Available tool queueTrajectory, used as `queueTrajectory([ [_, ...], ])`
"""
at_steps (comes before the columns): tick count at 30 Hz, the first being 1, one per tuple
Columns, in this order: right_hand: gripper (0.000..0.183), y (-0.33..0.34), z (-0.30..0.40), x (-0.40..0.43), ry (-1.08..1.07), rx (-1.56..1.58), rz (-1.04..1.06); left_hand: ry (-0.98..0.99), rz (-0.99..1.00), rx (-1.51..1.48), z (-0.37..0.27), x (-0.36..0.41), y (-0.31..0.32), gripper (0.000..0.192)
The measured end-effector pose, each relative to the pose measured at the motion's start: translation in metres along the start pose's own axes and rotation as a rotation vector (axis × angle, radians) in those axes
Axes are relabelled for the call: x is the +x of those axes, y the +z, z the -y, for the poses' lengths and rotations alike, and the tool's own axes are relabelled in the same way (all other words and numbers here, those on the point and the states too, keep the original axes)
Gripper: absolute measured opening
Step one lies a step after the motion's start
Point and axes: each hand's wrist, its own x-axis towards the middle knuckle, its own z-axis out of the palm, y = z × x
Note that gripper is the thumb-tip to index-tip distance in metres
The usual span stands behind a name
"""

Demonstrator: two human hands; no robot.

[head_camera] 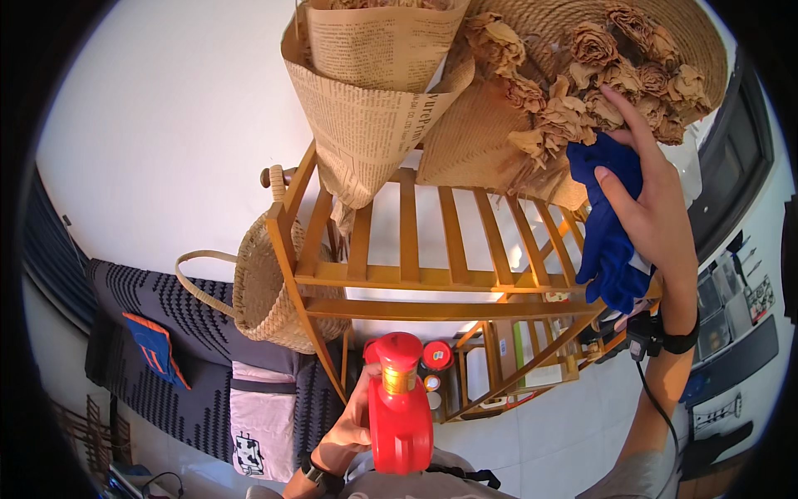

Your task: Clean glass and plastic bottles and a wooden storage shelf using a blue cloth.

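Note:
My left hand (349, 424) grips a red bottle (401, 424) with a red cap and a gold neck band, held upright in front of my body. Up at the right, my right hand (658, 206) has a dark blue cloth (605, 218) between thumb and fingers, and the cloth hangs down over the end of the wooden rack. Its fingertips reach to the dried roses (598, 93), whether touching them I cannot tell. Beneath the roses lies a woven straw hat (467, 137) on the top of the slatted wooden rack (408, 231).
A cone bouquet in printed brown paper (380, 106) leans on the rack's left side. Beside it hangs a woven basket (268, 280). Red-lidded containers, one with a red lid (437, 355), stand lower down. At left is a dark patterned sofa (187, 399) with a pink folded cloth (262, 411).

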Motion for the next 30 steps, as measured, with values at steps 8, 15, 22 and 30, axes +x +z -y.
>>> queueTrajectory([
  [8,0.078,0.009,-0.008,0.014,0.001,0.064,0.027,-0.003,-0.063,-0.02,-0.008,-0.005,0.002,0.12],
  [15,0.076,0.02,-0.037,0.028,-0.221,0.039,0.035,0.032,-0.069,0.032,-0.01,-0.005,0.0,0.118],
  [22,0.073,0.034,-0.054,0.046,-0.096,0.092,0.166,0.035,-0.117,0.138,-0.015,-0.007,0.011,0.108],
  [30,0.073,0.049,-0.08,0.066,-0.201,0.049,0.127,0.036,-0.098,0.151,-0.012,-0.007,0.003,0.109],
])
